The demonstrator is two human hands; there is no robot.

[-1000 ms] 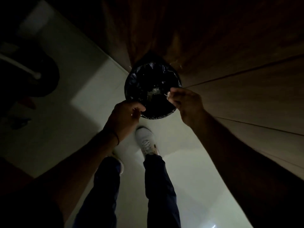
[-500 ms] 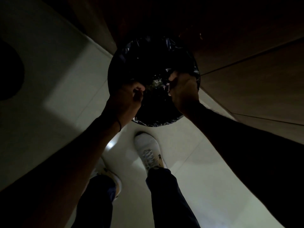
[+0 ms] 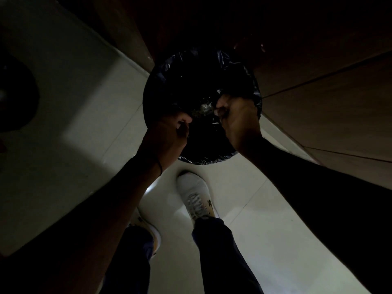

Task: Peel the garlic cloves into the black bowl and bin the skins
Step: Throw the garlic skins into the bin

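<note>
Dim room, tiled floor (image 3: 265, 230), wooden cabinets (image 3: 322, 115).
Skins (image 3: 204, 108) lie in the bin (image 3: 212, 160) between left hand (image 3: 167, 136) and right hand (image 3: 238, 119); fingers curled, grasp unclear.

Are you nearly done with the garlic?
Probably near the end. Pale papery scraps already lie in the round black-lined bin. The left hand and right hand hover over it, fingers curled; too dark to see what they hold. Whether more peeling remains can't be seen here.

Reaching down with left grip (image 3: 169, 133) and right grip (image 3: 237, 119) close together. Curled on both sides. Too dark to tell any hold.
</note>
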